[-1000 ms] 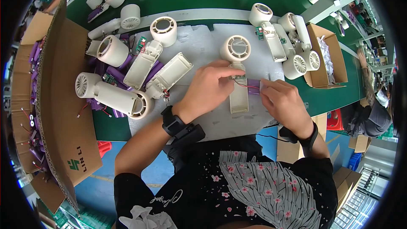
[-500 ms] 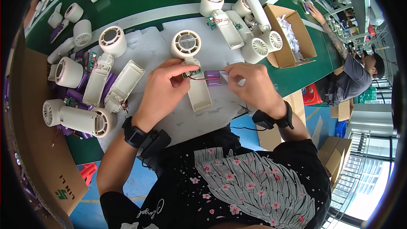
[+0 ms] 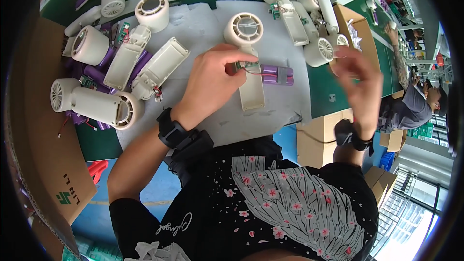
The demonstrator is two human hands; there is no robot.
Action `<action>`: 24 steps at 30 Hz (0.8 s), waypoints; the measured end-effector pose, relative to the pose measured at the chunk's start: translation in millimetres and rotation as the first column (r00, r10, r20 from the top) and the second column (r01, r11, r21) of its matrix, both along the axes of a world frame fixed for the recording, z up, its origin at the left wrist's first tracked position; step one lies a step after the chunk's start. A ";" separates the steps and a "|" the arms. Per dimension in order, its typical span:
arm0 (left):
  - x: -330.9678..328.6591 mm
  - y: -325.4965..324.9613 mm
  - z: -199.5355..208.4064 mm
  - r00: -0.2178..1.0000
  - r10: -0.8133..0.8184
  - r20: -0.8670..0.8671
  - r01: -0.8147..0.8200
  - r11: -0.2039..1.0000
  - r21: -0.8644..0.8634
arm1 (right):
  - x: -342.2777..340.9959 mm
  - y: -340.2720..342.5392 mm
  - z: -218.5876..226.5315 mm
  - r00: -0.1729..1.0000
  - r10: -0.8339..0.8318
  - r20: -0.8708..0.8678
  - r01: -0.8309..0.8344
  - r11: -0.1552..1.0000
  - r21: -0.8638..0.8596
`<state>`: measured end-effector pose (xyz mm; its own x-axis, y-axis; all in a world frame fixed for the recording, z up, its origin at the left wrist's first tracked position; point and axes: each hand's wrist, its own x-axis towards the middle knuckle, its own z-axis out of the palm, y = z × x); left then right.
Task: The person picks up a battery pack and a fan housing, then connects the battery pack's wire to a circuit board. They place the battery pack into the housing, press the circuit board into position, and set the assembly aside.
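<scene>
An off-white handheld fan (image 3: 252, 92) lies on the grey sheet with its round head away from me and its hollow handle open upward. My left hand (image 3: 215, 75) is closed in a pinch on a small green circuit board (image 3: 247, 65) at the top of the handle. Thin red and dark wires run from the board to a purple battery pack (image 3: 285, 76), which lies just right of the handle with a grey patch on it. My right hand (image 3: 360, 79) is raised over the right edge of the table, its fingers smeared by motion, so any held thing cannot be made out.
Several opened fans (image 3: 116, 58) and purple batteries pile up at the left beside a tall cardboard box (image 3: 43, 116). More fan parts (image 3: 295, 24) lie at the far right, next to a box with white paper scraps (image 3: 355, 34). A co-worker (image 3: 411, 101) sits further right.
My right hand has left the battery pack, moving right and up toward the paper-scrap box. A grey patch now shows on the battery pack. My left hand keeps its pinch on the board.
</scene>
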<state>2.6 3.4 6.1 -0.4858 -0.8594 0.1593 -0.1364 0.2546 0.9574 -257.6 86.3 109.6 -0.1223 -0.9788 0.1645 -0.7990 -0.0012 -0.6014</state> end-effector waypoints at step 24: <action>1.2 -5.1 1.3 0.998 -0.041 0.045 0.044 0.996 -0.074 | 35.5 -23.1 -46.6 0.229 -0.104 0.968 -0.743 0.624 0.243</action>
